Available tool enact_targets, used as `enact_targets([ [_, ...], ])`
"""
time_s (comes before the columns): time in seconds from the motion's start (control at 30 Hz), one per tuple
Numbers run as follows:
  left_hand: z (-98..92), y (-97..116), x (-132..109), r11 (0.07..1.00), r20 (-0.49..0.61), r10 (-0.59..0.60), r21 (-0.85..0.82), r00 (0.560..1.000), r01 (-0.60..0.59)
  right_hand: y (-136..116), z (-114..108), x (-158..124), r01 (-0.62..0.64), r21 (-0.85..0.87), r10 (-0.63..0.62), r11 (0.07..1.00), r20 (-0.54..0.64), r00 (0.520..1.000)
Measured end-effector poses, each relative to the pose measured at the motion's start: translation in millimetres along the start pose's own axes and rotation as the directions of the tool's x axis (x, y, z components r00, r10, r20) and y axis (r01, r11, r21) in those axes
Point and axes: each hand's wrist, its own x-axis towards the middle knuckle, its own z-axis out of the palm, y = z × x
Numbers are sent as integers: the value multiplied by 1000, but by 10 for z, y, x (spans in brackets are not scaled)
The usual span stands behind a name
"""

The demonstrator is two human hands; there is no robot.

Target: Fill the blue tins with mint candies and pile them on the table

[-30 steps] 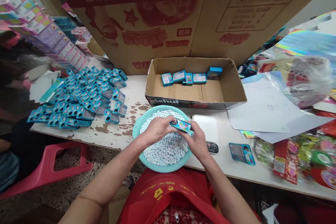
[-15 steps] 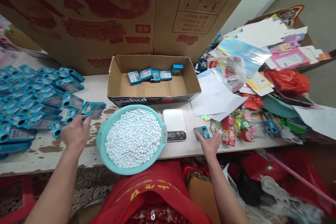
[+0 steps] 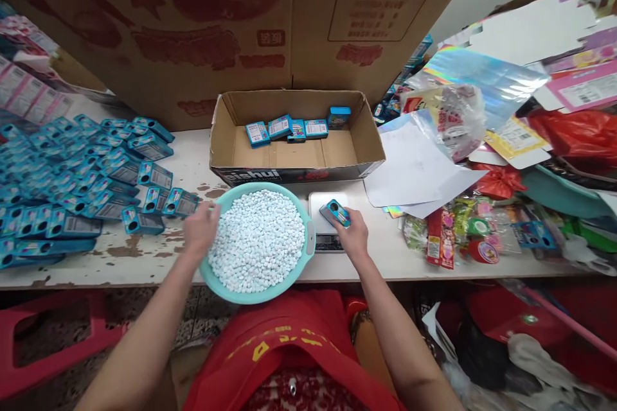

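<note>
A small blue box [image 3: 336,212] with a dark round opening is in my right hand [image 3: 353,231], tilted above the white scale [image 3: 316,226]. My left hand [image 3: 201,228] is at the left rim of the turquoise basin [image 3: 310,236]; its fingers are blurred, and whether they hold anything is unclear. Small pale candies [image 3: 258,241] fill the basin. To the left of that hand, many blue boxes [image 3: 108,202] lie crowded together on the table. Behind the basin, an open cardboard tray [image 3: 299,173] has several blue boxes lying along its back part.
A large cardboard carton [image 3: 193,32] stands behind the tray. Right of the scale lie white paper sheets [image 3: 414,167], plastic bags and small candy packs [image 3: 441,237]. Bags hang or lie below the front edge at right. A pink stool [image 3: 58,353] stands at lower left.
My right hand has taken hold of the blue box right of the scale and brought it left over the scale. My left hand has moved right, from the blue boxes to the basin's rim.
</note>
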Motion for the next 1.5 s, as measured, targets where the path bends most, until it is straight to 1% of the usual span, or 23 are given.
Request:
enact_targets([
  [0.03,59,138,-107,991,64,132,-10,989,-131,-9,52,10,-2,5,2,1000,14,1000],
  [0.1,184,397,-302,936,195,352,-47,916,-349,0,81,8,-2,15,2,1000,19,1000],
  [0.17,286,595,-451,894,270,443,-62,855,-444,28,8,-12,-7,40,8,999,-24,1000],
  [0.27,352,750,-572,908,318,400,-9,860,-419,102,-204,-57,-57,110,71,992,-125,990],
  [0.43,341,784,-565,936,415,332,-36,847,-350,317,-449,-159,-247,210,291,946,-213,933],
  [0.5,332,769,-522,955,400,298,-121,867,-273,396,-473,-212,-285,223,333,932,-223,916],
  [0.57,310,741,-465,946,354,212,-308,911,-100,446,-474,-262,-299,227,349,927,-227,909],
  [0.6,291,722,-432,894,343,137,-446,929,33,457,-471,-282,-303,230,354,925,-227,907],
  [0.63,267,701,-398,783,358,54,-595,932,183,458,-467,-296,-306,235,358,923,-224,906],
  [0.67,236,678,-363,604,407,-19,-723,913,335,451,-460,-302,-307,241,359,921,-219,907],
  [0.7,202,655,-329,378,483,-66,-798,873,470,434,-450,-300,-304,247,358,920,-211,910],
  [0.77,129,615,-268,-55,649,-76,-761,757,646,377,-420,-271,-288,261,342,921,-189,921],
  [0.8,96,601,-245,-202,714,-60,-693,698,692,340,-398,-245,-274,267,326,924,-175,929],
  [0.83,68,594,-227,-297,764,-40,-625,644,722,298,-370,-213,-256,273,307,927,-161,938],
  [0.9,32,599,-208,-391,816,-5,-533,578,750,211,-295,-142,-215,285,261,934,-133,956],
  [0.97,23,632,-207,-431,819,12,-513,574,742,131,-196,-74,-171,303,210,938,-103,972],
  [1.03,31,689,-220,-439,827,-7,-508,562,741,58,-88,-22,-121,299,145,946,-61,987],
  [1.13,16,806,-258,-389,864,-11,-468,504,794,-85,11,9,-81,250,89,965,-24,996],
  [1.2,-58,903,-290,-358,854,17,-481,521,800,-242,-12,0,-66,231,82,971,-60,995],
  [1.27,-201,1023,-326,-346,807,43,-542,590,766,-458,-99,-25,2,217,24,976,-115,993],
  [1.33,-383,1173,-366,-338,730,84,-620,679,708,-699,-194,-62,136,178,-117,975,-113,987],
  [1.43,-588,1416,-436,-304,553,133,-767,823,565,-997,-222,-139,327,175,-338,929,42,940],
  [1.5,-608,1542,-481,-257,429,124,-857,895,446,-1108,-144,-204,376,196,-406,906,144,902],
])
